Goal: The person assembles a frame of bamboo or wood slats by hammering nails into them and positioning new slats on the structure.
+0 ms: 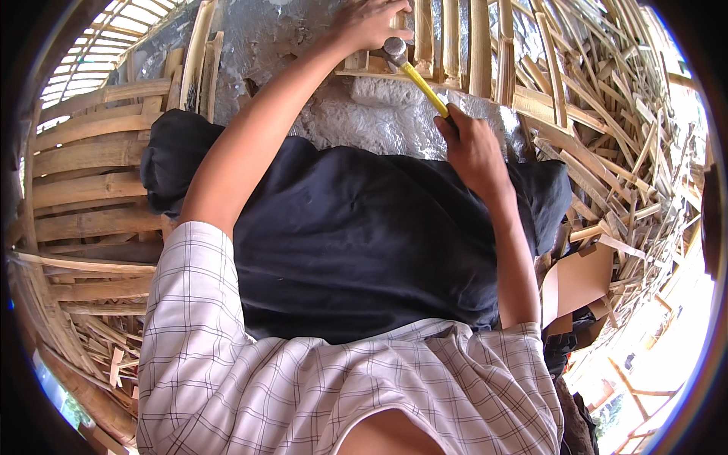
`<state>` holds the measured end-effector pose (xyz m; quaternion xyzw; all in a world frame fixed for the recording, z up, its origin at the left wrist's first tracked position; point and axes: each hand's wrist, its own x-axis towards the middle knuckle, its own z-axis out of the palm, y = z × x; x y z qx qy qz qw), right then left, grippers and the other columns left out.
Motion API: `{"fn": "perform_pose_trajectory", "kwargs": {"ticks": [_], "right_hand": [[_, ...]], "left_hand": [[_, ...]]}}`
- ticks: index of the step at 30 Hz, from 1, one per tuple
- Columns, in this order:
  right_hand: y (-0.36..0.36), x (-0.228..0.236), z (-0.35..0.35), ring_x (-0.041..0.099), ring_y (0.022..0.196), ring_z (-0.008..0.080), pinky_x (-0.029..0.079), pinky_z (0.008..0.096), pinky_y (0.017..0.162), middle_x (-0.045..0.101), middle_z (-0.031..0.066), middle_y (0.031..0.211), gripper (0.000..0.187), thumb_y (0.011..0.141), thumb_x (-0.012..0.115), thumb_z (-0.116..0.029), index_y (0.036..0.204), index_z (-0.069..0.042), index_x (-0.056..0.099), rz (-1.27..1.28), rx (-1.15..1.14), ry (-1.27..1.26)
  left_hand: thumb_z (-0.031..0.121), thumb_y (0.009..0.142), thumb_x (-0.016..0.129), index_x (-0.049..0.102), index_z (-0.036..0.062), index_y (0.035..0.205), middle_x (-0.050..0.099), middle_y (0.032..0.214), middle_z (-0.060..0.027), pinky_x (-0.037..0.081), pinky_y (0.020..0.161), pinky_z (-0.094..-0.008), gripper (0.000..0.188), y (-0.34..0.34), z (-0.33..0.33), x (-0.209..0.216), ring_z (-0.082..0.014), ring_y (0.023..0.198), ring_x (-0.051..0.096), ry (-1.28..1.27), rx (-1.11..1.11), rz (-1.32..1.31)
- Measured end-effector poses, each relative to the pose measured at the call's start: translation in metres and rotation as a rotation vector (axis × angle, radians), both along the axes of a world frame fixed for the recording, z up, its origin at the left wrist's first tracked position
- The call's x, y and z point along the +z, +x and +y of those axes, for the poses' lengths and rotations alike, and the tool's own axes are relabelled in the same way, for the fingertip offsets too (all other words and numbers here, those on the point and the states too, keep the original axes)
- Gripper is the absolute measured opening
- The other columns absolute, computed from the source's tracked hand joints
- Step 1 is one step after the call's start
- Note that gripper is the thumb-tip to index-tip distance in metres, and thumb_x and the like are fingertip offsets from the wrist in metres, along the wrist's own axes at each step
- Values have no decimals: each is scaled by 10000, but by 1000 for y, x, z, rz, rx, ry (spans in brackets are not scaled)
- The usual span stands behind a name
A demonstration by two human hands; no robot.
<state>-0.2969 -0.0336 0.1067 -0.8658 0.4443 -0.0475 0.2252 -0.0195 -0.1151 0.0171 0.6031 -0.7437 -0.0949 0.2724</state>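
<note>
Right hand (472, 148) closed around the yellow handle of a hammer (413, 76); its metal head sits at the bamboo slat frame (455, 45), just under the left hand (369, 23). Left hand grips a slat at the frame's lower edge; fingers partly hidden. Dark cloth (356, 235) covers the lap below. Silver foil sheet (364, 114) lies beneath the frame. Loose bamboo strips (622, 136) heaped right; cardboard (580, 277) beside.

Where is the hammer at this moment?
In the head view, top centre: the hammer is gripped by its yellow handle in the right hand, its metal head right beside the left hand, which rests on the upright bamboo slats.
</note>
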Motion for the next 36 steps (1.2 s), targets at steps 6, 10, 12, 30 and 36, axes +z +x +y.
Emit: {"fn": "perform_pose_trajectory", "kwargs": {"ticks": [6, 10, 12, 30, 36], "right_hand": [[1, -15, -5, 657, 763, 447, 510, 540, 696, 670, 249, 780, 240, 938, 669, -227, 909, 10, 696, -40, -92, -99], [2, -38, -5, 640, 688, 466, 509, 541, 671, 653, 248, 704, 318, 928, 677, -252, 775, 26, 669, -70, -208, -55], [-5, -46, -7, 651, 663, 445, 532, 525, 647, 653, 235, 682, 284, 908, 677, -245, 771, 4, 685, -46, -209, -123], [-12, -80, -28, 641, 737, 443, 502, 519, 665, 656, 221, 733, 173, 914, 660, -187, 880, -19, 683, -210, -74, 199], [-18, -63, -39, 669, 702, 409, 538, 513, 647, 672, 196, 725, 177, 929, 658, -190, 880, -22, 687, -126, 10, 104]], "left_hand": [[405, 923, 586, 676, 70, 1184, 605, 1303, -189, 484, 1006, -475, 435, -26, -28, 4, -377, 1183, 588, 75, 186, -11], [243, 920, 521, 663, -36, 1155, 576, 1317, -258, 365, 1103, -554, 391, -49, -56, -3, -452, 1304, 463, 134, 87, -490], [254, 924, 504, 549, -39, 1322, 466, 1422, -334, 335, 1127, -557, 496, -57, -46, -3, -476, 1321, 439, 73, 236, -159], [-2, 858, 611, 648, -26, 795, 607, 1094, -221, 467, 764, -440, 77, -19, -54, -28, -290, 938, 543, -205, -84, -854], [-7, 782, 629, 633, -41, 759, 591, 1062, -214, 416, 787, -479, 41, -28, -54, -4, -318, 926, 521, -327, -165, -795]]}}
